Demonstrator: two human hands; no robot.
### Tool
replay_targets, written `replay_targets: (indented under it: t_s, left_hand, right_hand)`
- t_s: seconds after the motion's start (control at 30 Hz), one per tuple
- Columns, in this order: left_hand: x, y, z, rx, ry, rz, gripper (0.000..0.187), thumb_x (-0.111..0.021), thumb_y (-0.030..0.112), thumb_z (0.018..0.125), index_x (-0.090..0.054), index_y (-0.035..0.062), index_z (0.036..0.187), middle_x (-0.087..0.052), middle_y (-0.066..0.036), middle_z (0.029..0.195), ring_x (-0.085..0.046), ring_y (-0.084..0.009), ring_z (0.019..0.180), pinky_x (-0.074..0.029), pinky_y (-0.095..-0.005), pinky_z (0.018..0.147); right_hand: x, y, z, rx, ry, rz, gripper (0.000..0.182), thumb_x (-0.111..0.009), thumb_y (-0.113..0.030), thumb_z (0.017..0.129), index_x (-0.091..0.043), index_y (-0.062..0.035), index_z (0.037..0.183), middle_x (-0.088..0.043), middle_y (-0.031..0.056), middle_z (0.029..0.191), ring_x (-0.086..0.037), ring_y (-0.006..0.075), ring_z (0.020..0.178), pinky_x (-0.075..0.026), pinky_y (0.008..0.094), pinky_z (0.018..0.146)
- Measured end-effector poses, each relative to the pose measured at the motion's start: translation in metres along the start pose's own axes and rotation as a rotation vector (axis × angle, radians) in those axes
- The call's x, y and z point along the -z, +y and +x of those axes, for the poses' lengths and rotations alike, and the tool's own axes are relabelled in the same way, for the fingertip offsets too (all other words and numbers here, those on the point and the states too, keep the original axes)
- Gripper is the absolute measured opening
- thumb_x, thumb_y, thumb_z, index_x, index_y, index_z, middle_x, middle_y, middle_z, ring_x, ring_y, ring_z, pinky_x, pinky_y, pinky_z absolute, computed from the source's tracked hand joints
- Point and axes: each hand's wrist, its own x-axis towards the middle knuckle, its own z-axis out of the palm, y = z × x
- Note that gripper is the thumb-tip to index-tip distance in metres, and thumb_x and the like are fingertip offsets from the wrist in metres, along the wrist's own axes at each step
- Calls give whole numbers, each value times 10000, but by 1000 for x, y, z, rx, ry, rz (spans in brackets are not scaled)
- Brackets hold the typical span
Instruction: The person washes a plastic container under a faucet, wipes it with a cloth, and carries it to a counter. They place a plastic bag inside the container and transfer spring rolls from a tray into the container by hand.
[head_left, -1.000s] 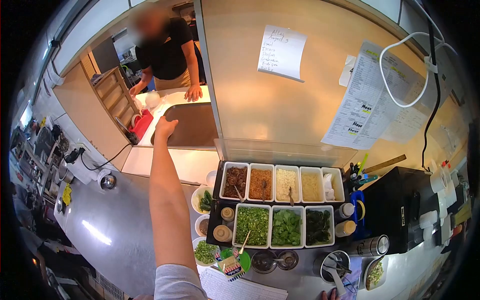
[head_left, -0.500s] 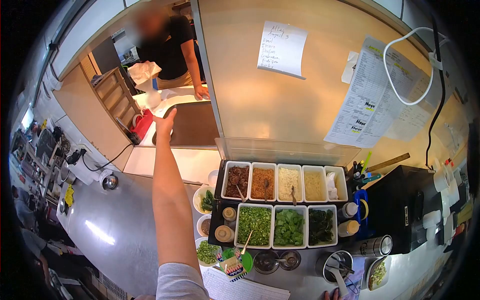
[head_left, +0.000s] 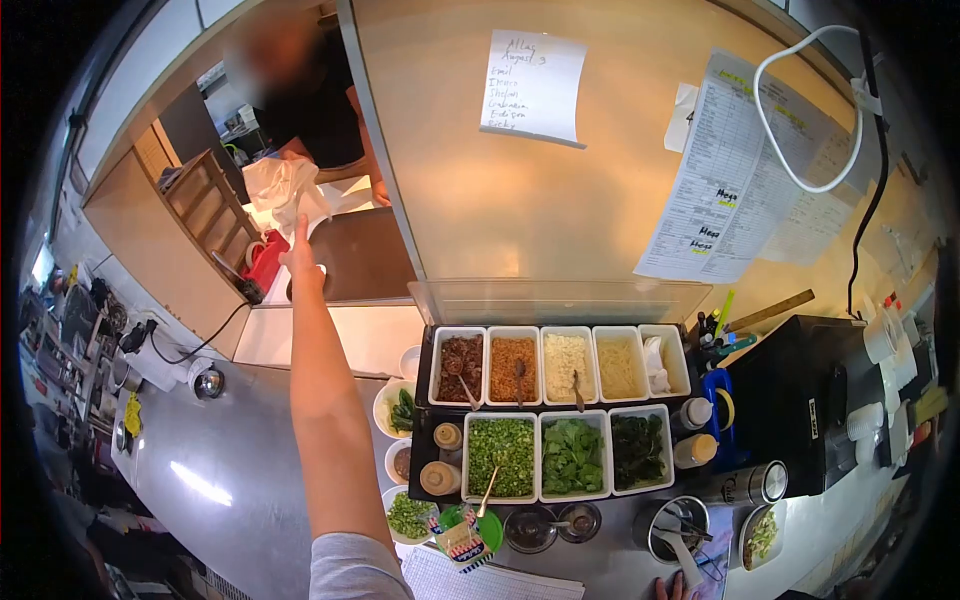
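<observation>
My left hand (head_left: pixel 303 262) is stretched through the serving window over a brown tray (head_left: pixel 362 255), thumb raised and fingers apart. Just beyond its fingertips hangs a crumpled white bag (head_left: pixel 283 188), held by a person in a dark shirt (head_left: pixel 310 120) behind the window; bag and hand overlap in this view. At the bottom edge, only the fingertips of my right hand (head_left: pixel 670 588) show, spread on the counter. Close to them stands a steel pot (head_left: pixel 655 545) with utensils in it.
White tubs of toppings, including chopped green onions (head_left: pixel 503 455) and leafy herbs (head_left: pixel 574 455), fill a black rack before me. Small bowls (head_left: pixel 405 462) line its left side. A notebook (head_left: pixel 470 578) lies in front. A black box (head_left: pixel 800 410) stands right; a red item (head_left: pixel 265 262) sits beside the tray.
The person's white bag has come lower and closer to my left hand, which stays extended over the tray. The whole view has shifted slightly. My right fingertips remain at the bottom edge.
</observation>
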Motion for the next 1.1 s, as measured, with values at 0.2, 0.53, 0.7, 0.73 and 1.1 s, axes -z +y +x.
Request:
replay_targets:
  t_s: [0.2, 0.53, 0.7, 0.73, 1.1]
  left_hand:
    - [-8, -2, 33, 108, -20, -167, 1364, -836, 513, 530, 82, 61, 1432, -202, -177, 1484, -320, -377, 1308, -267, -642, 989]
    - [-5, 18, 62, -142, 77, -396, 232, -554, 202, 859, -582, 76, 1051, -614, -77, 1041, -598, -234, 877, -468, -378, 735]
    - [4, 116, -12, -1318, 179, 345, 118, -553, 137, 779, -590, 31, 742, -577, -76, 724, -577, -179, 676, -434, -300, 592]
    - [-4, 145, -76, -1436, 121, 408, 112, -554, 112, 757, -569, 17, 700, -554, -68, 672, -569, -176, 659, -427, -299, 579]
    - [101, 218, -504, -985, -1797, 607, 359, -497, 90, 752, -542, -21, 1091, -602, -225, 957, -591, -393, 832, -477, -433, 738]
  right_hand:
    - [7, -7, 2, -115, -119, -33, 559, -528, -383, 832, -471, -157, 1341, -334, 195, 1438, -294, 363, 1330, -77, 620, 1068]
    - [3, -2, -6, -109, -73, 1, 561, -530, -377, 830, -456, -195, 1356, -308, 164, 1461, -240, 395, 1349, -75, 643, 1054]
    - [-1, 4, -9, -54, -27, 49, 575, -526, -384, 836, -428, -214, 1376, -303, 151, 1468, -222, 416, 1352, -99, 645, 1049]
    - [1, 2, -7, -42, -11, 47, 582, -526, -389, 836, -420, -216, 1382, -299, 149, 1470, -218, 414, 1354, -103, 645, 1048]
    - [40, 54, -16, 83, -36, 915, 377, -701, -196, 728, -630, -47, 1068, -560, 183, 1164, -502, 322, 1142, -376, 451, 978]
